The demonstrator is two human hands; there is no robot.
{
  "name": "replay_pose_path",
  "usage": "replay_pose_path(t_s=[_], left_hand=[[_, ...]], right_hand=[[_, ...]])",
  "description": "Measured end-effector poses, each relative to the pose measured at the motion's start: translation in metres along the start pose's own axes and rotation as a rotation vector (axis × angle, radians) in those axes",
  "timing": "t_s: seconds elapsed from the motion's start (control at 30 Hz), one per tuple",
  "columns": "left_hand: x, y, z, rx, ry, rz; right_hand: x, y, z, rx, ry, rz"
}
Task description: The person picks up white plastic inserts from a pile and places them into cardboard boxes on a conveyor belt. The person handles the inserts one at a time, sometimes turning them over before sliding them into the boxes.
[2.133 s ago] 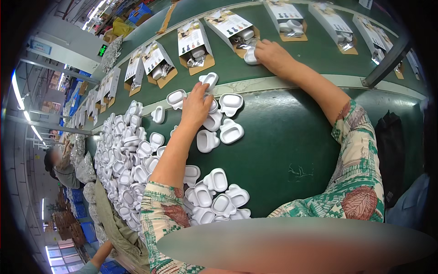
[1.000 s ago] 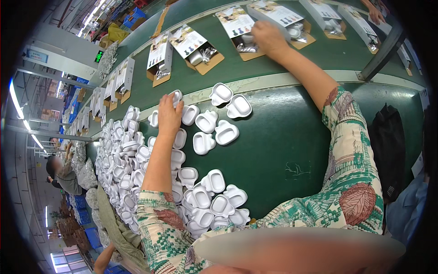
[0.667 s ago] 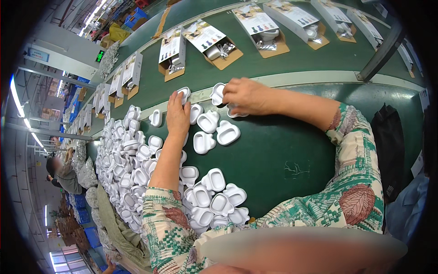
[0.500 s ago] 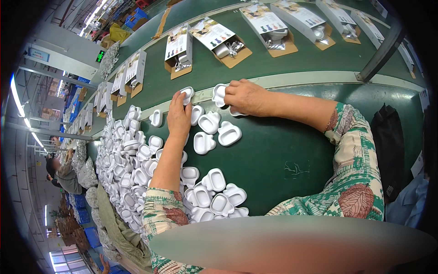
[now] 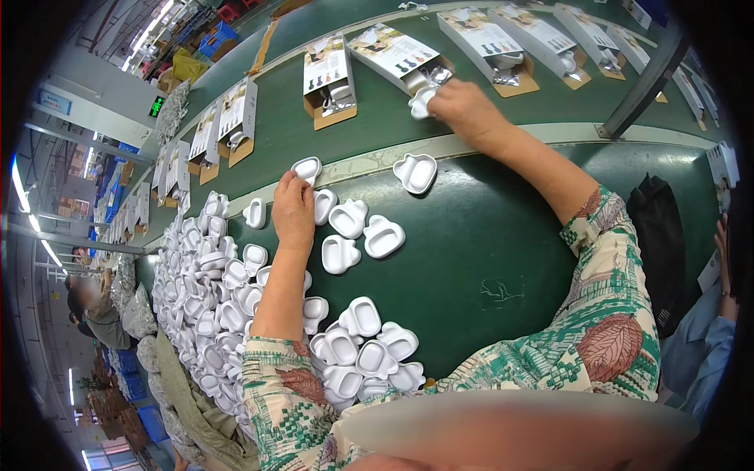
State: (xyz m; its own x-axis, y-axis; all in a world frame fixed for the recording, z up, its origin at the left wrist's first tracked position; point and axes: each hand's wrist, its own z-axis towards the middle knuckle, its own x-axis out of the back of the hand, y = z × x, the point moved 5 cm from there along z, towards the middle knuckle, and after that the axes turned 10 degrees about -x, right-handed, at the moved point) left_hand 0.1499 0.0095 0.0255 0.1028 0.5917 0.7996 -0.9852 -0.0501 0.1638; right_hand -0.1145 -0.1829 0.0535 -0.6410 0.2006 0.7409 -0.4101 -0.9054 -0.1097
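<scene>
White plastic trays [image 5: 369, 235] lie scattered on the green table [image 5: 487, 259], with a bigger heap [image 5: 204, 306] along its left side. Left hand [image 5: 292, 210] rests palm-down among them, fingertips touching one tray [image 5: 306, 168] at the table's far edge (touching, not clearly gripping). Right hand [image 5: 465, 110] reaches across to the conveyor belt [image 5: 377, 110], fingers pinched on another white tray [image 5: 422, 100] right at an open printed box [image 5: 402, 56]. One lone tray [image 5: 415, 173] sits between the hands.

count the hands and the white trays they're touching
hands: 2, left hand and right hand
white trays touched: 2, one at the left fingertips, one at the right
total: 4
</scene>
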Motion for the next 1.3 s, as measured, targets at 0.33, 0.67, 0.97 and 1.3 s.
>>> replay_pose_path(t_s=[0.33,0.67,0.97,1.3], left_hand=[[0.001,0.005,0.004,-0.022,0.008,0.010],[0.002,-0.001,0.007,0.064,0.112,-0.195],[0.002,-0.050,0.097,0.191,0.104,-0.059],[-0.054,-0.015,0.170,-0.059,0.111,0.226]], right_hand=[[-0.003,0.073,0.019,-0.197,0.227,-0.105],[-0.004,-0.064,-0.032,0.205,-0.204,0.078],[-0.013,-0.063,-0.024,0.193,-0.143,0.178],[0.005,0.040,-0.003,-0.119,0.044,-0.134]])
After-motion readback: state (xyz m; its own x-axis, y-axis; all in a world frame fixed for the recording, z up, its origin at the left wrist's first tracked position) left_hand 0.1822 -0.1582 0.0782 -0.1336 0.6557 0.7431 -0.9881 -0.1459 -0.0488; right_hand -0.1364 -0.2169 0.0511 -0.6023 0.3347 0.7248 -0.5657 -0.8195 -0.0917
